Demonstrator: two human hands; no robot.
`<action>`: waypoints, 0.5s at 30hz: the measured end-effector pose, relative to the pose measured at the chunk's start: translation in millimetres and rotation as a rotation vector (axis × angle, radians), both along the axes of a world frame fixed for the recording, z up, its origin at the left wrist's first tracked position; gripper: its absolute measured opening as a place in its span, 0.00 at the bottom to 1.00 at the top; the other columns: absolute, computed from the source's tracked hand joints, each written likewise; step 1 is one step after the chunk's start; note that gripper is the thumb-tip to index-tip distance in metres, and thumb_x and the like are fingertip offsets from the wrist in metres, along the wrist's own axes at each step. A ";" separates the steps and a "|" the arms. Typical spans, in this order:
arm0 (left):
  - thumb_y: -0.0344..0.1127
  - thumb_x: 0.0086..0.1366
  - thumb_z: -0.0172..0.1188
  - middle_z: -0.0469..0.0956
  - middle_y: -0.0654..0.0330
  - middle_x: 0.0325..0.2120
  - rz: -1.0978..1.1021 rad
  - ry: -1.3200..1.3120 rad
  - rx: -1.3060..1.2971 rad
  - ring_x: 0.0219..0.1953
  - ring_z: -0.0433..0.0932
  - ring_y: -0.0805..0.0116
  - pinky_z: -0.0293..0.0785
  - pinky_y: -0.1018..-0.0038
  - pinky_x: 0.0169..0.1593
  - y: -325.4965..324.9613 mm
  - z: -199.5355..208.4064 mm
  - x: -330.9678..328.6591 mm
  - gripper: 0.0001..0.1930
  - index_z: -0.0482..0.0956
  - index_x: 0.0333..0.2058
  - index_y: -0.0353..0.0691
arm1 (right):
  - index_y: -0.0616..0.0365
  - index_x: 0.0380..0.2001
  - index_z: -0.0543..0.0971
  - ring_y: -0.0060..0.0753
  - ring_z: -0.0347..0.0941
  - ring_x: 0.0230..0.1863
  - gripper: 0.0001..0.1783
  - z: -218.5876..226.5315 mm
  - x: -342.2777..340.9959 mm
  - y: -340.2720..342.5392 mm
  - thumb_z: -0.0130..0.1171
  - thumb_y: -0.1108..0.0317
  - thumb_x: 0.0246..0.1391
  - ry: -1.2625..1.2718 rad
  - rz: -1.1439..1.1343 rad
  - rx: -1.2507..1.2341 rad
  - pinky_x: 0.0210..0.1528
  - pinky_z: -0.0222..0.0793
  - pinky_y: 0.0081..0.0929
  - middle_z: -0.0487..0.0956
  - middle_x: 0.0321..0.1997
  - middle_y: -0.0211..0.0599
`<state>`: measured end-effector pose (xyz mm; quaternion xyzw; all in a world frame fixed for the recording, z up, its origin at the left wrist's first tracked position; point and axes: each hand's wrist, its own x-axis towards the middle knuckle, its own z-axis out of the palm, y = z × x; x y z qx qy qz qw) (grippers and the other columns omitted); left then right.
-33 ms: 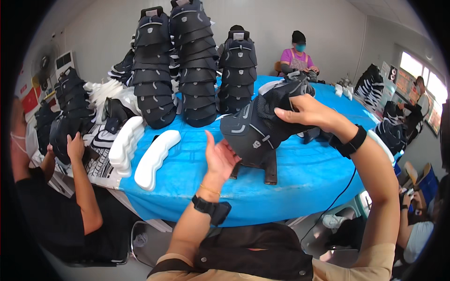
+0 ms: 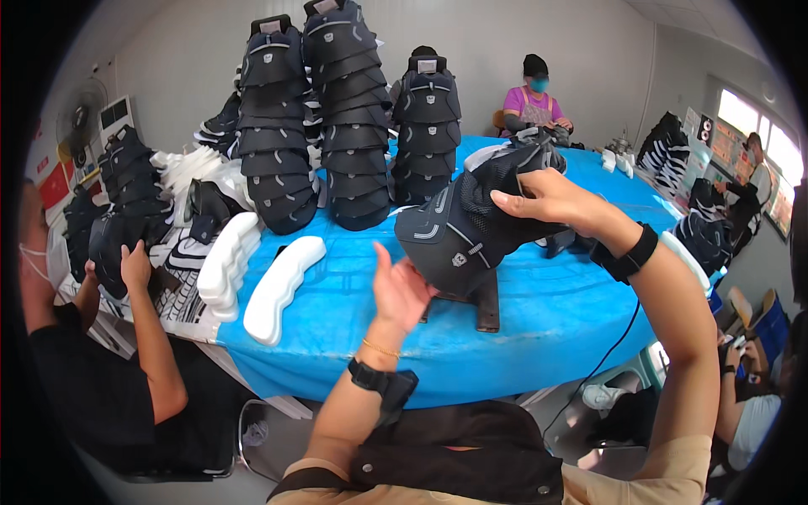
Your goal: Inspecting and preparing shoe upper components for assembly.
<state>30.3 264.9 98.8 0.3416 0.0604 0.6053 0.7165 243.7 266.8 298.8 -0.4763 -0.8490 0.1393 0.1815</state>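
Note:
A black baseball cap [image 2: 459, 236] with mesh side panels, grey piping and a small light emblem is tilted over the table's near side. My right hand [image 2: 547, 199] grips its crown from the right, thumb across the mesh; the other fingers are hidden behind or inside the cap. At the brim's lower left edge is my left hand [image 2: 401, 290], palm turned up, thumb raised and fingers stretched out, their tips partly hidden by the brim. Beneath the cap stands a dark stand [image 2: 486, 309], mostly covered.
Tall stacks of black caps [image 2: 349, 160] rise at the back on the blue-covered table [image 2: 353, 353]. White wavy foam pieces [image 2: 282, 290] lie to the left. A co-worker at the left holds a black cap [image 2: 109, 252]; another person [image 2: 534, 105] sits across the table.
My left hand has shifted very slightly right and down along the brim edge. The right hand and the cap look nearly unchanged.

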 end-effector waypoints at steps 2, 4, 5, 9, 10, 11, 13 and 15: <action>0.70 0.58 0.45 0.67 0.55 0.56 0.011 -0.019 0.070 0.58 0.65 0.59 0.60 0.62 0.60 -12.2 -4.0 17.4 0.43 0.60 0.58 0.37 | 0.66 0.16 0.71 0.21 0.64 0.19 0.28 -6.2 3.1 4.3 0.60 0.47 0.49 0.091 0.042 -0.007 0.21 0.59 0.24 0.66 0.14 0.34; 0.66 0.58 0.50 0.66 0.55 0.56 0.039 -0.021 0.054 0.59 0.64 0.58 0.59 0.61 0.61 -14.9 4.1 22.7 0.41 0.60 0.59 0.37 | 0.66 0.17 0.71 0.21 0.64 0.18 0.25 -6.4 0.2 3.9 0.59 0.52 0.49 0.180 0.053 -0.056 0.20 0.58 0.25 0.67 0.15 0.33; 0.62 0.59 0.54 0.66 0.55 0.56 0.069 -0.031 0.038 0.59 0.63 0.58 0.58 0.61 0.62 -16.4 6.4 23.0 0.39 0.59 0.59 0.38 | 0.68 0.19 0.71 0.23 0.64 0.17 0.22 -2.3 -4.0 -4.6 0.57 0.55 0.49 0.311 0.040 -0.135 0.18 0.59 0.27 0.68 0.16 0.35; 0.41 0.63 0.58 0.65 0.58 0.56 -0.083 -0.103 0.076 0.58 0.64 0.61 0.60 0.63 0.61 -7.7 -1.3 24.2 0.30 0.59 0.59 0.38 | 0.70 0.26 0.76 0.34 0.74 0.27 0.14 4.4 -13.6 -10.5 0.56 0.65 0.50 0.177 0.005 -0.189 0.24 0.65 0.28 0.71 0.23 0.37; 0.41 0.63 0.58 0.65 0.58 0.56 -0.090 -0.097 0.082 0.58 0.64 0.61 0.60 0.63 0.61 -6.6 -0.3 27.9 0.30 0.59 0.59 0.38 | 0.70 0.26 0.76 0.34 0.74 0.27 0.14 3.2 -7.3 -0.3 0.56 0.65 0.50 0.184 0.000 -0.182 0.24 0.65 0.28 0.71 0.23 0.37; 0.37 0.63 0.58 0.66 0.58 0.55 -0.024 -0.057 0.125 0.58 0.65 0.63 0.61 0.64 0.61 -6.6 0.1 34.0 0.28 0.60 0.58 0.38 | 0.69 0.27 0.77 0.39 0.74 0.31 0.12 -3.0 4.9 15.9 0.55 0.67 0.47 -0.058 0.277 0.350 0.30 0.67 0.30 0.72 0.24 0.40; 0.28 0.62 0.58 0.69 0.61 0.50 0.142 0.010 0.153 0.52 0.69 0.68 0.64 0.69 0.57 -9.1 -0.6 44.6 0.22 0.65 0.54 0.36 | 0.64 0.30 0.80 0.48 0.72 0.39 0.12 -4.5 13.4 26.2 0.54 0.71 0.41 -0.323 0.501 0.809 0.43 0.67 0.32 0.74 0.28 0.46; 0.27 0.61 0.58 0.70 0.60 0.50 0.206 0.101 0.226 0.52 0.69 0.68 0.65 0.69 0.57 -1.5 -9.5 37.9 0.23 0.64 0.55 0.36 | 0.64 0.27 0.80 0.48 0.73 0.37 0.10 -7.1 9.6 38.4 0.55 0.70 0.40 -0.211 0.507 0.814 0.42 0.69 0.33 0.75 0.28 0.46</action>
